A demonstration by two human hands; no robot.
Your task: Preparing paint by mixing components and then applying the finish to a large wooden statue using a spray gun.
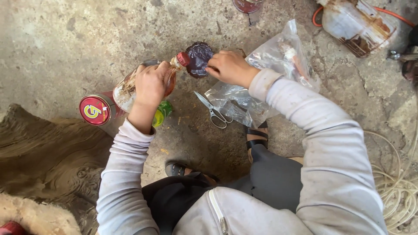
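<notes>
- Head view: the left hand (150, 85) was wrapped tight around a stained glass bottle (130, 89), tipped so its red-capped neck pointed at a small round dish (199, 58) on the concrete floor (65, 39).
- The right hand (228, 67) had its fingers curled, pinching the dish's near rim; the two hands sat close together, with the bottle neck touching or just above the dish.
- By my reading the pouring was under way or just finishing: the dish already held a dark, glossy purplish-red liquid, and the bottle's inside carried only brownish residue. How much remained in it I could not tell.
- Textures: the floor was rough, cracked and blotched; the bottle was clear glass with a rusty film, and the dish's contents looked wet.
- A red-lidded tin (96, 109) lay on its side just beside the bottle's base.
- Steel scissors (213, 112) lay open near a crumpled clear plastic bag (265, 74).
- A grimy plastic jug (357, 26) stood well apart, and pale coiled cord (398, 191) lay at the right.
</notes>
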